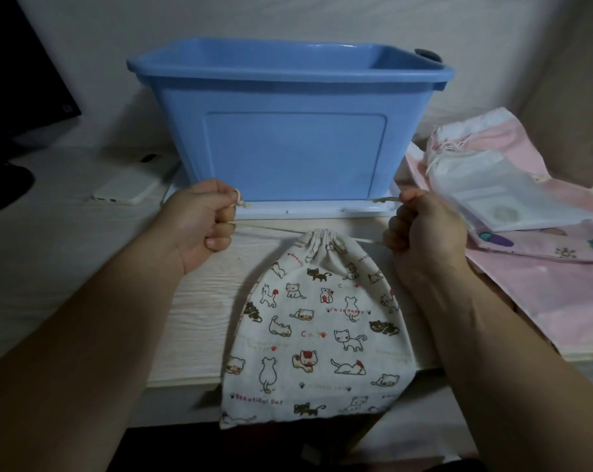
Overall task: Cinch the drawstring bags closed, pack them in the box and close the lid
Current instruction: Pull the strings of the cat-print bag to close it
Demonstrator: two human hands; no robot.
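Observation:
A cream drawstring bag printed with cats (319, 335) lies flat on the table in front of me, its mouth gathered tight at the top and its bottom hanging over the near edge. My left hand (199, 221) grips the left end of the drawstring (268, 229) in a fist. On the other side, my right hand (421, 229) grips the cord's right end, and the cord runs taut between both fists. Behind the bag stands the open blue plastic box (288, 148), resting on a white lid (298, 211).
To the right lie a pink printed bag (557, 294) and a white translucent bag (492, 192) on top of it. A white phone-like slab (131, 185) lies left of the box. A dark monitor (19, 80) stands at far left. A wall is close behind the box.

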